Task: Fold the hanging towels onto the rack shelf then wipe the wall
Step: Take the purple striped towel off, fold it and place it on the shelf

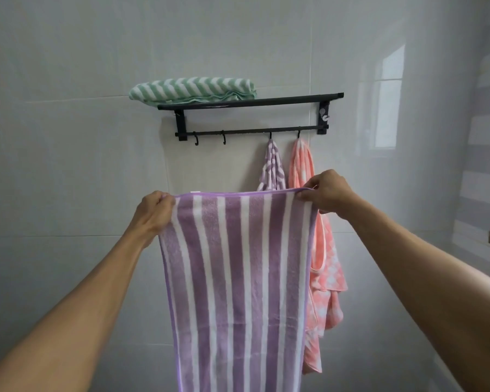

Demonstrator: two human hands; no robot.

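Left hand: the left hand pinches the top left corner of the purple striped towel, fingers curled over the hem
Right hand: the right hand pinches the top right corner of the same towel, thumb and fingers closed on the edge
Purple striped towel: held up in front of the wall, its top hem stretched level between the two hands, the rest hanging straight down out of the bottom of the view; vertical purple and white stripes face the camera
Rack: a black rack fixed to the wall above the hands, with a shelf on top and a hook rail below
Green striped towel: the green striped towel lies folded on the left end of the shelf
Hooks: the two left hooks are bare; a small purple towel hangs from the third hook and a pink towel from the fourth, just beside it, partly behind the held towel and the right hand
Wall: pale glossy tiles, with a window reflected at the right
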